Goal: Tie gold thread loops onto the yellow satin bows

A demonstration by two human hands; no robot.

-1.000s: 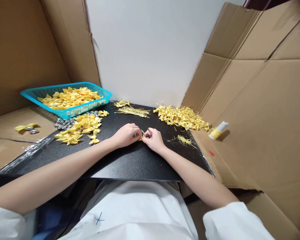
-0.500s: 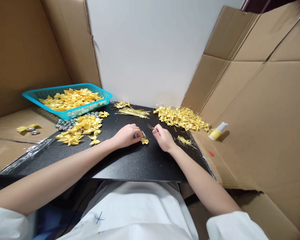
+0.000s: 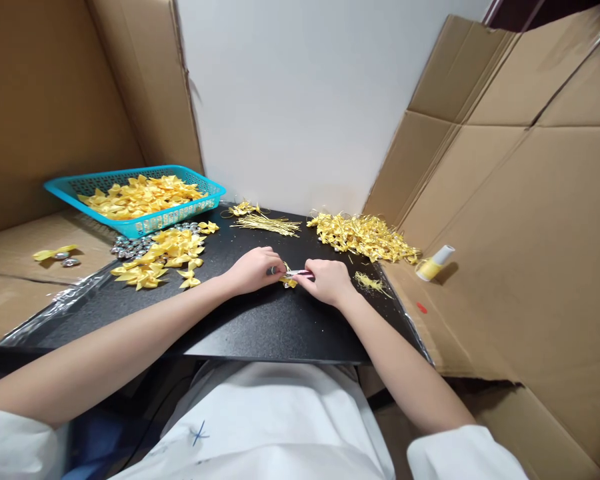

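Near the middle of the black table, my left hand [image 3: 259, 270] is closed, its fingertips pinching a small yellow ribbon bow [image 3: 291, 283] with a gold cord loop. A small dark grey piece [image 3: 271, 271] shows at those fingers; its kind is unclear. My right hand [image 3: 327, 281] is closed round a slim bladed tool [image 3: 297, 273], silver at the tip and dark red near the grip. Its tip reaches the cord beside my left fingertips. My fingers hide part of the bow and most of the tool's handle.
At the left stands a turquoise basket [image 3: 215, 193] of yellow bows, with loose bows [image 3: 173, 252] and silver beads [image 3: 127, 248] before it. Behind my hands lie gold cords [image 3: 267, 225]. A heap of corded bows [image 3: 365, 237], cord scraps [image 3: 370, 283] and a spool [image 3: 434, 263] are rightward. Cardboard walls flank the table.
My right hand has shifted slightly left and turned, bringing the bladed tool from apart to the cord at my left fingertips. My left hand has stayed nearly still.
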